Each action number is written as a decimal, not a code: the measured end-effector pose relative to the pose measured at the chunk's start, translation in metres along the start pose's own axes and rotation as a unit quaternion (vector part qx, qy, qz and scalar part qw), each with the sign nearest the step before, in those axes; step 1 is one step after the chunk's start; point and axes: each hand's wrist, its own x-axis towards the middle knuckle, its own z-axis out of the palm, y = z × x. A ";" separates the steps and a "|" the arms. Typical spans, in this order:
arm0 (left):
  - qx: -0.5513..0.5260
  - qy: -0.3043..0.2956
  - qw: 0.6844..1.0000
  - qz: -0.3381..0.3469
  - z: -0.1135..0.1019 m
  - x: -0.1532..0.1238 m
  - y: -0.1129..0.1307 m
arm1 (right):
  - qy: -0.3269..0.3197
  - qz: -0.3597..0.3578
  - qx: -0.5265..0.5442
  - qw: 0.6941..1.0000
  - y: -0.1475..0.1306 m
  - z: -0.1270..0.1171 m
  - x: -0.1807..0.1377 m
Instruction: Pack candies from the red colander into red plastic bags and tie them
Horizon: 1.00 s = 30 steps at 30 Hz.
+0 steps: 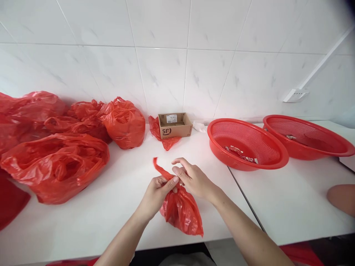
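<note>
A small red plastic bag (pixel 183 212) hangs bunched at its neck over the white table, near the front edge. My left hand (pixel 159 190) is closed around the gathered neck, thumb on top. A twisted strip of the bag sticks up past the fingers toward the far left. My right hand (pixel 195 179) is at the other side of the neck, its index finger raised and bent, its thumb close to the left thumb. Its lower fingers are partly hidden, so whether they grip the plastic cannot be made out. The bag's contents do not show clearly.
Several filled red bags (pixel 123 123) crowd the table's left side. A small cardboard box (pixel 175 125) stands by the tiled wall. Two red perforated baskets (pixel 246 142) with a few small wrapped pieces stand right. A seam (pixel 245 197) crosses the white table (pixel 116 221).
</note>
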 end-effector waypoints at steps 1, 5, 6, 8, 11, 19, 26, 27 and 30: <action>-0.002 0.005 1.000 0.001 -0.001 0.000 0.000 | 0.016 0.009 -0.007 1.000 0.001 0.000 -0.001; -0.004 0.018 1.000 0.004 -0.004 -0.002 0.002 | 0.123 0.001 0.006 0.992 -0.006 -0.003 -0.009; -0.003 0.021 1.000 0.004 -0.006 -0.003 0.003 | 0.130 0.001 0.016 0.991 -0.009 -0.004 -0.013; 0.000 0.024 1.000 0.004 -0.009 -0.006 0.005 | 0.120 0.005 0.031 0.992 -0.014 -0.002 -0.021; 0.004 0.018 1.000 0.010 -0.017 -0.010 0.008 | 0.072 0.016 0.020 0.997 -0.016 0.003 -0.034; 0.015 -0.029 0.995 0.089 -0.016 -0.012 0.004 | 0.134 -0.086 -0.079 0.984 -0.007 0.003 -0.033; 0.199 0.091 0.963 0.155 -0.007 -0.004 -0.014 | 0.073 0.021 0.094 0.993 -0.001 0.025 -0.029; 0.215 0.113 0.955 0.171 -0.006 -0.003 -0.017 | 0.076 0.032 0.115 0.990 0.001 0.030 -0.030; 0.246 0.144 0.934 0.215 -0.003 -0.001 -0.023 | 0.090 0.049 0.170 0.980 0.007 0.037 -0.029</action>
